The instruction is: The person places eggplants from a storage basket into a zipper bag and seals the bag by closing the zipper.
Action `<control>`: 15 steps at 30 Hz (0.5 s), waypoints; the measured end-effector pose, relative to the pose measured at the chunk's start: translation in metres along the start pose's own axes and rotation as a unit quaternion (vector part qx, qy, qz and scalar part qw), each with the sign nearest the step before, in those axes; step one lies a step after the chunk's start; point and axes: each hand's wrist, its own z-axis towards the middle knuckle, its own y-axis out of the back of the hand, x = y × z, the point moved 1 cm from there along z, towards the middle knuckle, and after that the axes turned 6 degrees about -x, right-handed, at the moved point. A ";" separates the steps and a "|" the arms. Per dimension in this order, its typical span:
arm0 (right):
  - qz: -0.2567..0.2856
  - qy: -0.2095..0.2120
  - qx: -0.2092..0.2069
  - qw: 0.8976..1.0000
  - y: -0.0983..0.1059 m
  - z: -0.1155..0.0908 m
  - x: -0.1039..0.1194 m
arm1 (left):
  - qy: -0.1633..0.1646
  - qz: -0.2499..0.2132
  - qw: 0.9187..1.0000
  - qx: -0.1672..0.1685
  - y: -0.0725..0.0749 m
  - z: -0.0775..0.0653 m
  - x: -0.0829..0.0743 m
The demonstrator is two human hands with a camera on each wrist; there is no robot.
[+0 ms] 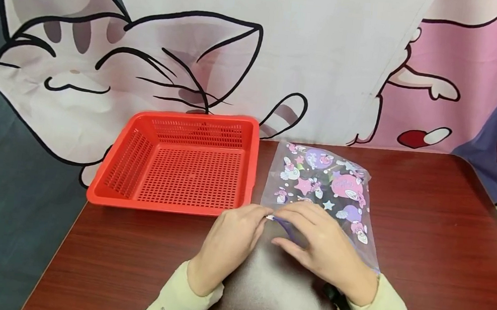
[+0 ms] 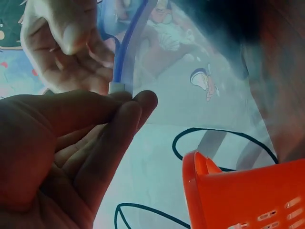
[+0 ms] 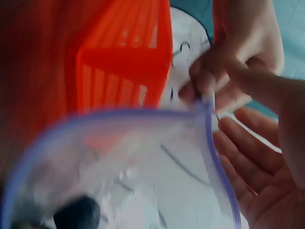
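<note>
A clear zip bag [image 1: 330, 193] with pink and purple cartoon prints lies on the table. Its purple zip edge [image 2: 125, 52] is parted in both wrist views. My left hand [image 1: 231, 240] pinches the zip's corner by the white slider [image 2: 117, 88] between thumb and fingers. Beside it, my right hand [image 1: 321, 242] reaches over the bag's mouth, thumb apart from the loosely bent fingers. In the right wrist view its fingers [image 3: 250, 157] lie along the outside of the zip edge, gripping nothing visible. A dark shape [image 3: 78, 213] shows within the bag's outline; its kind is unclear.
A red plastic basket [image 1: 248, 175] with slotted walls stands left of the bag, close to my left hand. Behind the brown table [image 1: 438, 233] hangs a cartoon cat cloth [image 1: 330, 48]. A black strap [image 1: 339, 301] sits at my right wrist.
</note>
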 end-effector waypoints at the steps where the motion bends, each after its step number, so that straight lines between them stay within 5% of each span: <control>1: 0.003 0.002 -0.011 1.000 -0.004 0.001 0.002 | 0.002 0.000 1.000 0.001 0.001 0.000 0.000; 15: -0.044 -0.061 -0.050 0.996 -0.024 0.001 0.000 | 0.030 -0.034 0.999 -0.014 0.005 0.002 0.004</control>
